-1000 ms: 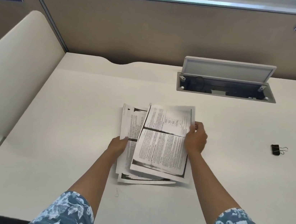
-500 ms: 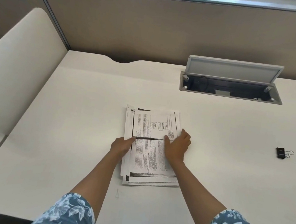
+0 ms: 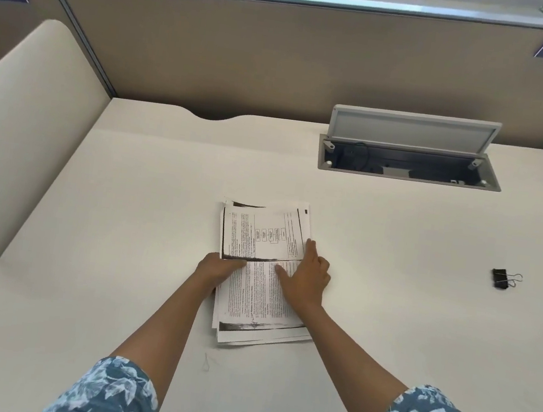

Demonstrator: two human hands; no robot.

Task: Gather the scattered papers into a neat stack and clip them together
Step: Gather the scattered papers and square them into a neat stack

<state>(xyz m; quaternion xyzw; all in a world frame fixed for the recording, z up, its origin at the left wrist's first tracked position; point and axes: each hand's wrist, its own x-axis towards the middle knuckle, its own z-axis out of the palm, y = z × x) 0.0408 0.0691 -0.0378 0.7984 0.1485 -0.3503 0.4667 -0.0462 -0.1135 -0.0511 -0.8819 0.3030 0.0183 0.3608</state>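
Observation:
A loose pile of printed papers [image 3: 260, 239] lies flat in the middle of the white desk [image 3: 123, 221], its sheets slightly fanned at the top and bottom edges. My left hand [image 3: 217, 268] grips the pile's left edge, thumb on top of the sheets. My right hand [image 3: 307, 276] rests flat on the right side of the top sheet, fingers spread, pressing it down. A black binder clip [image 3: 502, 278] with wire handles sits alone on the desk far to the right, well apart from both hands.
An open cable hatch [image 3: 406, 166] with a raised grey lid is set into the desk at the back right. A brown partition wall [image 3: 282, 62] closes the back, and cream side dividers [image 3: 25, 125] stand left and right.
My right hand laid the lifted sheet down onto the pile and now presses on it. The sheets have drawn closer into line. My left hand stayed at the left edge.

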